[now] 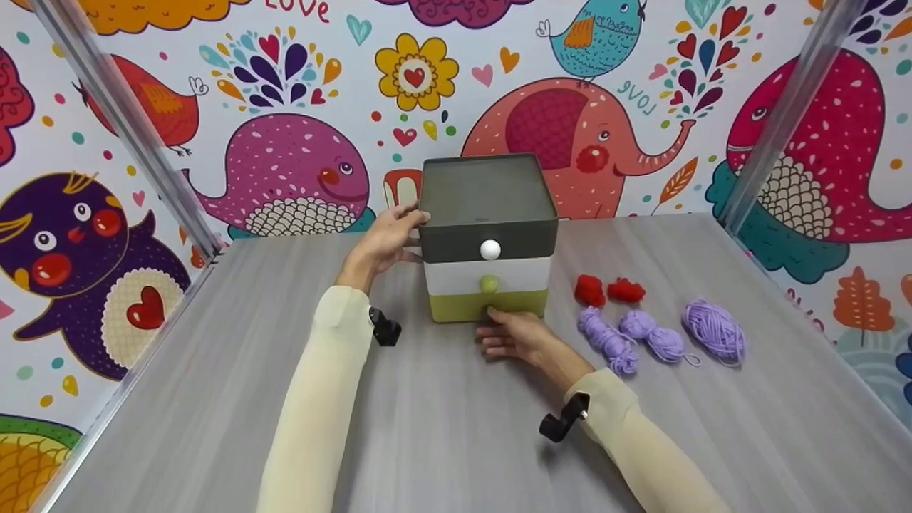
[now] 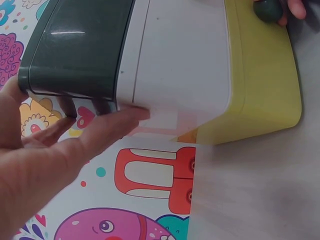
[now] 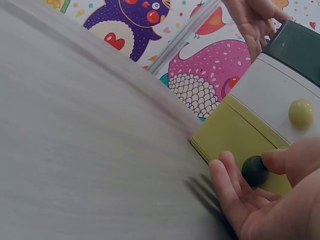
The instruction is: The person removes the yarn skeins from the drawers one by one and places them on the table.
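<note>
A small three-drawer box stands on the table: a dark green top drawer (image 1: 456, 246) with a white knob (image 1: 490, 249), a white middle drawer (image 1: 456, 276) with a pale green knob (image 3: 301, 113), and a yellow-green bottom drawer (image 1: 456, 308). Against its left side rests my left hand (image 1: 385, 239), fingers spread over the upper drawers and one fingertip at the top edge. My right hand (image 1: 524, 338) is low at the front. Its thumb and fingers pinch the dark green knob (image 3: 255, 171) of the bottom drawer, as the right wrist view shows. All the drawers look pushed in.
Right of the box lie two red yarn bundles (image 1: 590, 291), a purple yarn skein (image 1: 608, 340), a smaller tied purple bundle (image 1: 652, 335) and a purple yarn ball (image 1: 714, 333). A patterned wall (image 1: 299, 171) with metal posts (image 1: 135, 142) rises behind the grey table (image 1: 413, 427).
</note>
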A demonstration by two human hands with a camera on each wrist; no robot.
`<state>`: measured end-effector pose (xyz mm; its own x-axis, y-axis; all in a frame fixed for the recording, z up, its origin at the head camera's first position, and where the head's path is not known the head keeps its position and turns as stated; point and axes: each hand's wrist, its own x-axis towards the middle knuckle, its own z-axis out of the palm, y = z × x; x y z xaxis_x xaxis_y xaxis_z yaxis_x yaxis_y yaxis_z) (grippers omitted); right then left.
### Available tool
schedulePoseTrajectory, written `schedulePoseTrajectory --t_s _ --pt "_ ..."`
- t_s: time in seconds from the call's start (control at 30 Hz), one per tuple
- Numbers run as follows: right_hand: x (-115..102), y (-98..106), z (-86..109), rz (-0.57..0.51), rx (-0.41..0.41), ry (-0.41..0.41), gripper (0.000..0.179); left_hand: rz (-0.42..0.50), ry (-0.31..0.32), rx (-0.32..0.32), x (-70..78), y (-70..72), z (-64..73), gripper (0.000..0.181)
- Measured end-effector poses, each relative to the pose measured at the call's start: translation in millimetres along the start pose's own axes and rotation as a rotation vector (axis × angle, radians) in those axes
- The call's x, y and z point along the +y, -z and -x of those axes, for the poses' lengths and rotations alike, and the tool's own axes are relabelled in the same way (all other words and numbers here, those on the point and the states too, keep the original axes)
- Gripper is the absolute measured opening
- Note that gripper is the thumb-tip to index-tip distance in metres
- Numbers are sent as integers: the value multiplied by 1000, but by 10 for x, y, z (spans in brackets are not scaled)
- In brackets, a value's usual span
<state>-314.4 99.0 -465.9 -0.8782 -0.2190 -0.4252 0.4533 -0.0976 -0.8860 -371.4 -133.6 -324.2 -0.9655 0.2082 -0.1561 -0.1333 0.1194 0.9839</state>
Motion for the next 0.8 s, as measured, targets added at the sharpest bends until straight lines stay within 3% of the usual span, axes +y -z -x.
schedulePoseTrajectory --t_s 0.2,0.4,0.53,0.63,0.8 --pt "-15 32 34 55 -4 33 37 7 -12 30 -21 -24 27 64" --pt "-111 163 198 167 1 102 38 -52 19 32 -156 45 97 73" --pt "-241 297 320 239 51 167 41 -193 -9 74 -259 173 174 79" --pt "-337 419 407 312 126 235 42 -367 -74 127 -358 269 227 78" --pt "-437 619 528 556 240 418 44 -627 -113 207 -540 430 340 76"
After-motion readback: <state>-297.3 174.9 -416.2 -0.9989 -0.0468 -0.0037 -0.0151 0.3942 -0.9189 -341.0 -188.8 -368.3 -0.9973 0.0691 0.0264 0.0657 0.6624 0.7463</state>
